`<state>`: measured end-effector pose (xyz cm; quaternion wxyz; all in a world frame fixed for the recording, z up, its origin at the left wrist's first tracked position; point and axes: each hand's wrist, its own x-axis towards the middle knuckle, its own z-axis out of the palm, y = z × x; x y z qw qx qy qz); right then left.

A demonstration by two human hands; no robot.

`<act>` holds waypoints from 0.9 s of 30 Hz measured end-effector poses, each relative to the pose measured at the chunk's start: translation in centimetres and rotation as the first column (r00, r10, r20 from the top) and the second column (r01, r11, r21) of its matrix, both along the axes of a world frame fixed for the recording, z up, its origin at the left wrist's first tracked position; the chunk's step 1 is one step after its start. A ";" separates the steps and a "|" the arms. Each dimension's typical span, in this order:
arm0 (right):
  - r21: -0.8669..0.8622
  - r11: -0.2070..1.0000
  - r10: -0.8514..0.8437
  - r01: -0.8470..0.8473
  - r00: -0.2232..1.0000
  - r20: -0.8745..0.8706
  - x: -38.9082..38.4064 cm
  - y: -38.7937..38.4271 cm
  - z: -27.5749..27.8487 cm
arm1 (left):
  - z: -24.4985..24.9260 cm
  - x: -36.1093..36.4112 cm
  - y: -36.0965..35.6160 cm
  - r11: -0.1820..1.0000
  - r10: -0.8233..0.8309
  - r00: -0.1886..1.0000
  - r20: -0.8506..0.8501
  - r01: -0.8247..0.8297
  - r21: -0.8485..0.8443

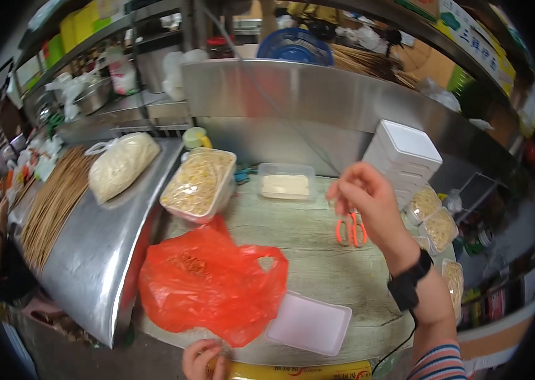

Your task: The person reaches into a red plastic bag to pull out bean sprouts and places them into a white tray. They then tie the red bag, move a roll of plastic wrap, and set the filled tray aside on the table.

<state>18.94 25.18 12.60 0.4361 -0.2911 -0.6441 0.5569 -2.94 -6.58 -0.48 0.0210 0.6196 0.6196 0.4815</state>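
My right hand [369, 199] is raised over the right side of the table, fingers curled in and thumb close to them. Anything pinched there is too small to make out. Below it lie scissors with orange handles [351, 231]. My left hand [203, 361] shows only in part at the bottom edge, its fingers bent beside a red plastic bag [198, 285]. Near those fingers is something clear that I cannot identify. Small reddish pieces show through the bag. A shallow white tray [310, 323] lies right of it.
A container of bean sprouts [199, 183] stands back left, beside a clear box [286, 182] with pale slabs. Stacked white containers [402, 155] and packed sprout trays [438, 228] line the right. Sticks [55, 202] and a bag of white food [123, 166] rest on the steel counter [115, 253].
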 end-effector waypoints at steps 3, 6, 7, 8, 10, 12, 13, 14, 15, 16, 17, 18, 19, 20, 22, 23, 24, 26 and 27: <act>0.002 0.984 0.176 -0.177 0.979 -0.103 -1.4 -5.2 1.2 | 4.5 -2.8 0.4 0.982 0.026 0.970 -0.241 0.020 0.187; 0.016 0.968 0.250 -0.250 0.958 -0.144 -2.6 -7.9 1.8 | 11.1 -2.4 5.7 0.990 -0.124 0.948 -0.292 0.137 0.022; 0.028 0.968 0.252 -0.251 0.957 -0.144 -2.5 -8.7 2.1 | 11.7 -1.6 7.1 0.990 -0.120 0.948 -0.296 0.136 0.033; 0.029 0.967 0.255 -0.253 0.959 -0.121 -2.4 -9.4 2.3 | 11.6 -0.9 8.6 0.996 -0.088 0.929 -0.360 0.084 -0.025; 0.026 0.966 0.258 -0.257 0.964 -0.069 -1.9 -10.6 2.8 | 10.6 -0.8 9.3 0.997 -0.054 0.907 -0.419 0.028 -0.069; 0.024 0.967 0.254 -0.253 0.966 -0.058 -0.6 -11.4 3.4 | 8.7 -2.1 7.7 0.977 -0.161 0.904 -0.395 0.089 -0.193; 0.009 0.968 0.253 -0.253 0.967 -0.036 0.1 -11.8 3.8 | 7.9 -3.0 6.6 0.972 -0.176 0.930 -0.324 0.111 -0.208; -0.008 0.967 0.255 -0.255 0.967 -0.011 0.7 -12.2 4.0 | 7.6 -3.6 5.5 0.971 -0.177 0.930 -0.322 0.111 -0.213; -0.041 0.955 0.294 -0.295 0.955 -0.032 1.0 -12.4 4.3 | 7.8 -3.9 4.2 0.981 -0.144 0.980 -0.140 0.123 -0.148; -0.043 0.953 0.299 -0.300 0.954 -0.032 0.5 -12.9 4.6 | 8.1 -3.9 3.1 0.990 -0.117 0.992 0.045 0.121 -0.076; 0.015 0.936 0.350 -0.350 0.931 -0.106 -0.7 -13.7 5.1 | 8.5 -3.9 2.2 0.991 -0.114 0.993 0.040 0.116 -0.073; 0.077 0.916 0.401 -0.394 0.899 -0.178 -1.9 -14.3 5.4 | 9.0 -3.8 1.4 0.997 -0.028 0.992 0.122 0.019 0.072; 0.133 0.861 0.508 -0.491 0.834 -0.216 -3.1 -14.7 5.4 | 9.3 -3.9 0.9 0.975 0.043 0.976 0.212 -0.087 0.206; 0.229 0.831 0.549 -0.508 0.816 -0.183 -4.8 -14.9 5.0 | 9.4 -4.1 0.6 0.975 0.045 0.978 0.205 -0.088 0.205; 0.456 0.724 0.552 -0.517 0.831 0.066 -8.4 -14.3 3.8 | 9.4 -4.4 0.2 0.945 0.085 0.948 0.308 -0.175 0.278; 0.573 0.628 0.467 -0.526 0.844 0.263 -10.0 -13.5 3.0 | 9.3 -4.7 0.0 0.937 0.098 0.943 0.318 -0.195 0.290; 0.578 0.623 0.471 -0.528 0.842 0.262 -11.3 -12.4 0.7 | 9.4 -4.6 -0.3 0.934 0.102 0.943 0.316 -0.200 0.295; 0.612 0.701 0.099 -0.367 0.899 0.426 -13.3 -10.6 -3.8 | 9.6 -4.4 -0.9 0.927 0.117 0.950 0.288 -0.208 0.312; 0.612 0.702 0.099 -0.365 0.900 0.423 -13.3 -10.8 -3.4 | 9.4 -4.7 -1.2 0.928 0.117 0.951 0.285 -0.208 0.311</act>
